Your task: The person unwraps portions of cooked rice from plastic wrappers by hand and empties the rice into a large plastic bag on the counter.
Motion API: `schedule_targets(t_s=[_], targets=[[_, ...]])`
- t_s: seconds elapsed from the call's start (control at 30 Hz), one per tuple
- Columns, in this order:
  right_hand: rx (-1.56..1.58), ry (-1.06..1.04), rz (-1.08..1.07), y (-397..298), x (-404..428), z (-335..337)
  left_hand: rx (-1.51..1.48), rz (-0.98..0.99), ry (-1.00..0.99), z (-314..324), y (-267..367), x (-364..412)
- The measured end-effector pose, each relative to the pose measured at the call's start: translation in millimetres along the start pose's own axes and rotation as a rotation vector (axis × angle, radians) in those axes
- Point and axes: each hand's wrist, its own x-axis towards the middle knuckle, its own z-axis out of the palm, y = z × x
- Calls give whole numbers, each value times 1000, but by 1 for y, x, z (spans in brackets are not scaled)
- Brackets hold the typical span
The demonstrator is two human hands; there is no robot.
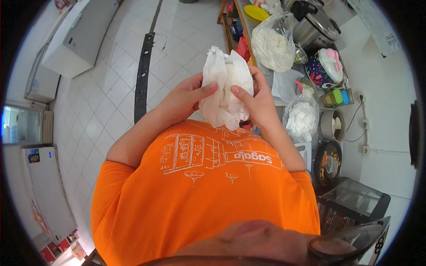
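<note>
In front of my chest is a sheet of white paper (209, 111), folded around a pale, grainy white lump (227, 74) that may be rice. The paper's two sides stand up, leaving a gap along the middle where the lump shows. My left hand (184, 96) grips the left side, its thumb on the front and its fingers behind. On the other side my right hand (263, 99) holds the paper the same way, thumb near the gap. The fingers behind the paper are mostly hidden.
Along the counter at right are a clear bag of white food (274, 45), a steel cooker (314, 31), a clear bag with white contents (301, 118), a metal pot (332, 124) and a dark pan (327, 163). White chest freezers (78, 40) stand at left on the tiled floor (106, 96).
</note>
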Motion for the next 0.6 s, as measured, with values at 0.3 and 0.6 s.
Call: schedule_targets(t_s=[0.3, 0.6], targets=[[322, 116, 85, -3, 155, -70, -152, -95, -141, -63, 74, 168], [488, 224, 121, -15, 292, -208, -113, -168, -251, -50, 126, 373]])
